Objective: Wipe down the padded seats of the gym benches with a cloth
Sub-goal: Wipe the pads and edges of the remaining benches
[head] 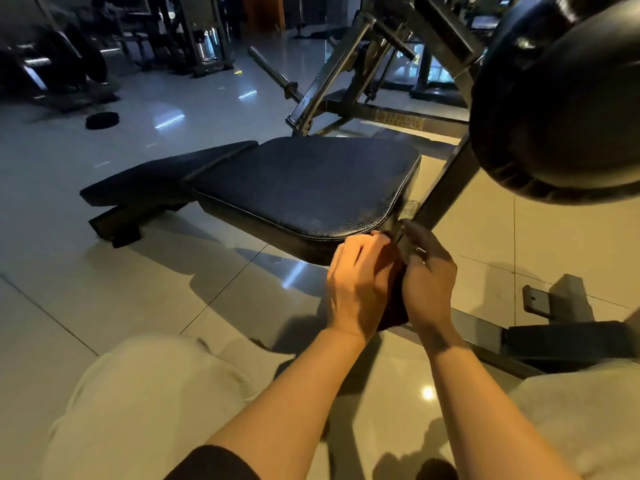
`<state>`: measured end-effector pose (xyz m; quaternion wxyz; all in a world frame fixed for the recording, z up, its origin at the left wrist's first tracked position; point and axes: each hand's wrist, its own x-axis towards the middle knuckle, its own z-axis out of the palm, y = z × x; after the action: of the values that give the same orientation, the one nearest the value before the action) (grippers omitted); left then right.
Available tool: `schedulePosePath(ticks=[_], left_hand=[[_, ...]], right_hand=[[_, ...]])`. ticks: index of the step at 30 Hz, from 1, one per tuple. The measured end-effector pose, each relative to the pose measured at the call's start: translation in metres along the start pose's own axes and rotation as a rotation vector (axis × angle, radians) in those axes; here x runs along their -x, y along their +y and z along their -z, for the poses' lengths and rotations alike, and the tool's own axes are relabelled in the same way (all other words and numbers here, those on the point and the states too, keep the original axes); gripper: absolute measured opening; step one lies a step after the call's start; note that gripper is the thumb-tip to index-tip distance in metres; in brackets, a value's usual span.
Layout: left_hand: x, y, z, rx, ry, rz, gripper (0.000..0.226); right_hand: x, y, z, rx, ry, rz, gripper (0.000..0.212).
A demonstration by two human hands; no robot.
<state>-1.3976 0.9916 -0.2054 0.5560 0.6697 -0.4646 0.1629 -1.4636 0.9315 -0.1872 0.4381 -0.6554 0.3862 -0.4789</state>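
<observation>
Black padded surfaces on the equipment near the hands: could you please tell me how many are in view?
3: the square seat pad at centre, the long back pad to its left, and the round roller pad at upper right. Others may sit unseen in the dark background.

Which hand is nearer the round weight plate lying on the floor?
Left. The left hand sits on the plate's side of the dark cloth; the right hand is just beyond it.

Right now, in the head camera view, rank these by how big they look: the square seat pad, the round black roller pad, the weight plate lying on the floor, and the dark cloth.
1. square seat pad and round black roller pad: alike; the roller is nearer and cropped, so unsure.
2. dark cloth, mostly hidden between both hands.
3. weight plate, far off.
</observation>
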Motion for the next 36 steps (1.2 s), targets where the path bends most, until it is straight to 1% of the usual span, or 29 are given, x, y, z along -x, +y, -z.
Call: schedulePosePath(ticks=[1,2,4,6,8,11,13,15,16,17,18,19,20,22,24,26,27,30,32,34,36], left_hand=[[-0.004,0.001,-0.003,-0.01,-0.033,-0.026,0.026],[-0.007,0.001,-0.004,-0.005,-0.036,-0.016,0.03],[-0.008,-0.001,-0.005,0.025,0.029,0.098,0.029],[-0.003,-0.007,-0.005,0.081,0.013,0.189,0.022],[0.006,-0.01,0.0,0.088,-0.031,0.159,0.025],[0.014,-0.013,0.01,0.143,-0.153,0.128,0.041],[0.015,-0.016,0.015,0.109,-0.171,0.084,0.05],[0.012,-0.017,0.023,-0.017,-0.084,0.014,0.052],[0.01,-0.019,0.027,-0.084,-0.03,0.004,0.05],[0.008,-0.02,0.033,-0.142,0.014,0.029,0.048],[0.005,-0.022,0.039,-0.185,0.04,0.084,0.048],[0.004,-0.024,0.045,-0.215,0.04,0.151,0.05],[0.003,-0.026,0.05,-0.228,0.016,0.207,0.053],[0.002,-0.029,0.059,-0.196,-0.074,0.268,0.058],[0.0,-0.031,0.069,-0.184,-0.159,0.27,0.061],[-0.003,-0.031,0.078,-0.192,-0.242,0.269,0.064],[-0.005,-0.031,0.082,-0.199,-0.274,0.276,0.065],[-0.013,-0.027,0.091,-0.227,-0.331,0.298,0.064],[-0.019,-0.028,0.097,-0.236,-0.377,0.277,0.064],[-0.023,-0.033,0.103,-0.263,-0.42,0.258,0.064],[-0.024,-0.042,0.11,-0.286,-0.44,0.254,0.064]], right_hand=[[0.003,-0.001,0.003,-0.057,-0.042,-0.019,0.038],[0.006,-0.003,0.005,-0.12,-0.096,-0.044,0.035],[0.014,-0.006,0.008,-0.21,-0.231,-0.094,0.035],[0.018,-0.005,0.01,-0.188,-0.341,-0.074,0.039],[0.018,-0.001,0.011,-0.122,-0.353,-0.045,0.04],[0.019,-0.001,0.007,-0.109,-0.286,-0.05,0.03],[0.017,-0.003,0.001,-0.143,-0.15,-0.078,0.026],[0.004,0.0,-0.004,-0.182,0.074,-0.14,0.028],[-0.003,0.0,-0.005,-0.195,0.159,-0.152,0.031],[-0.01,-0.001,-0.006,-0.198,0.192,-0.147,0.033],[-0.016,-0.001,-0.01,-0.192,0.173,-0.139,0.034],[-0.018,-0.002,-0.014,-0.167,0.119,-0.134,0.036],[-0.019,-0.003,-0.018,-0.128,0.067,-0.129,0.036],[-0.018,-0.003,-0.025,-0.037,0.042,-0.111,0.036],[-0.01,-0.005,-0.03,0.029,0.058,-0.088,0.04],[0.005,-0.008,-0.036,0.044,0.057,-0.069,0.045],[0.013,-0.009,-0.041,0.05,0.057,-0.042,0.044],[0.034,-0.015,-0.054,0.103,0.032,0.034,0.027],[0.037,-0.018,-0.059,0.1,0.109,-0.003,0.024],[0.037,-0.019,-0.064,0.077,0.23,-0.088,0.028],[0.041,-0.02,-0.076,0.016,0.272,-0.161,0.029]])
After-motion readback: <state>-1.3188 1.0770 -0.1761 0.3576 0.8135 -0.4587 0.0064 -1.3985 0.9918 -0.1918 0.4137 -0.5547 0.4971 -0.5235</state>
